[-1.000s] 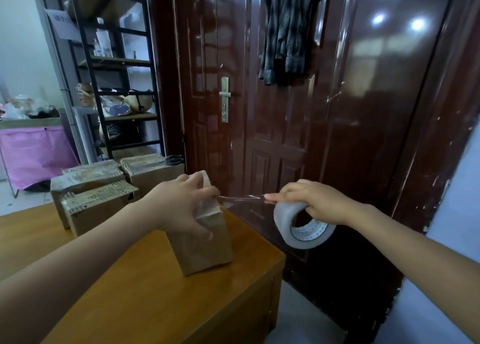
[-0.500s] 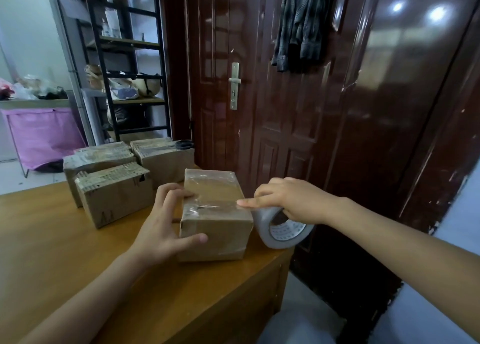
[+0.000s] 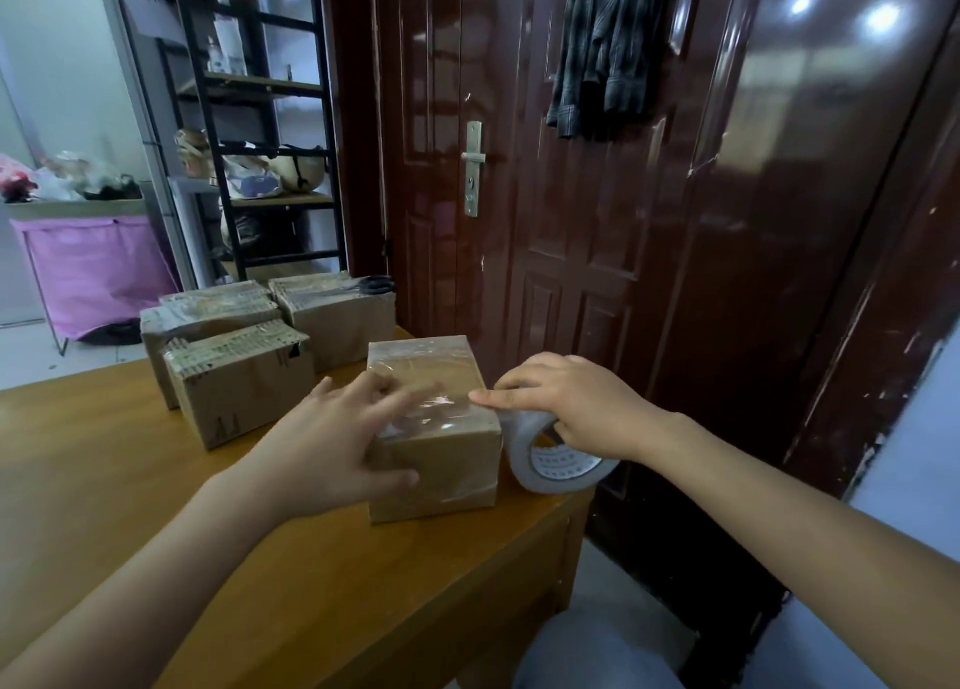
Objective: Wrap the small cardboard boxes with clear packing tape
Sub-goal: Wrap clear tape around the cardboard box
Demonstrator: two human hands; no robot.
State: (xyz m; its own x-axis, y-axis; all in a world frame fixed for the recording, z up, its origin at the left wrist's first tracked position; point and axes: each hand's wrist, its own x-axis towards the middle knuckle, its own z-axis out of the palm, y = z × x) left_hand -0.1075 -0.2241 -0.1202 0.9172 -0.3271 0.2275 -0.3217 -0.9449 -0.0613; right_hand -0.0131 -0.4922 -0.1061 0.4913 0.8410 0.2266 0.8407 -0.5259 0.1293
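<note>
- The cardboard box (image 3: 434,428) sits flat near the wooden table's (image 3: 156,506) right edge, close to its far corner.
- Left hand (image 3: 332,439) lies spread over the box's top and near side, fingers fairly straight.
- Right hand (image 3: 571,407) grips the tape roll (image 3: 550,459), which overhangs the table edge, touching the box's right side.
- Three more boxes (image 3: 244,376) crowd behind on the left, scissors (image 3: 363,287) atop the rear one.
- A dark door (image 3: 623,246) stands close behind.

Dark red door (image 3: 597,251), hanging plaid garment (image 3: 608,49), black shelf rack (image 3: 260,132), pink, perhaps fabric, bin (image 3: 93,267).
</note>
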